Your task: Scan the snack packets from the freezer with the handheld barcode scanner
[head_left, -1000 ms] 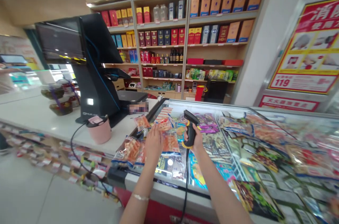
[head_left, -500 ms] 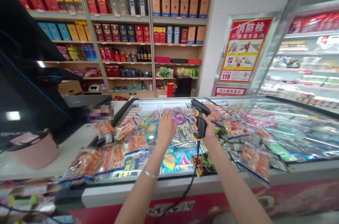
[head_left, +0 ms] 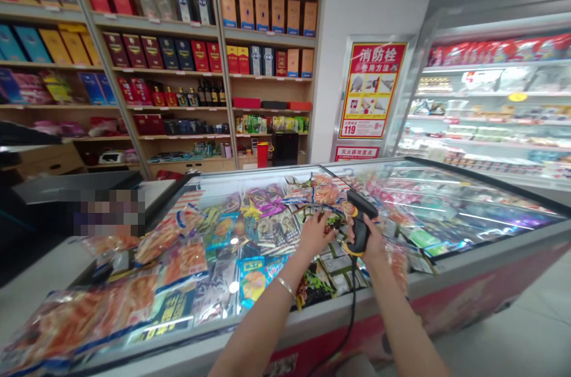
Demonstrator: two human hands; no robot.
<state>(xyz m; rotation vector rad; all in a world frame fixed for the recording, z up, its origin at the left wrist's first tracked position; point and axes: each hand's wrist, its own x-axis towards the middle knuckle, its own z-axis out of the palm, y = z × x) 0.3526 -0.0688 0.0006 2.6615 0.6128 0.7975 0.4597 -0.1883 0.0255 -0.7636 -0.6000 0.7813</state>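
My right hand (head_left: 373, 240) is wrapped round the grip of a black and yellow barcode scanner (head_left: 360, 225), whose cable hangs down over the chest freezer's front. Just left of it, my left hand (head_left: 316, 235) reaches over the packets with its fingers bent and apart. Its fingertips are at a dark packet with a green leafy picture (head_left: 332, 221); whether they touch it I cannot tell. Clear bags of orange-brown food (head_left: 323, 191) lie beyond both hands on the glass top. More such bags (head_left: 129, 299) spread along the left side.
The chest freezer (head_left: 423, 282) has a glass top with a dark frame. A counter (head_left: 40, 282) with dark equipment stands at the left. Behind are shelves of boxed bottles (head_left: 165, 56), a red fire-hydrant sign (head_left: 373, 88) and a lit refrigerated display (head_left: 491, 109).
The view has turned right. My left hand has moved right across the packets, closer to the scanner. My right hand still holds the scanner, now farther right over the freezer.
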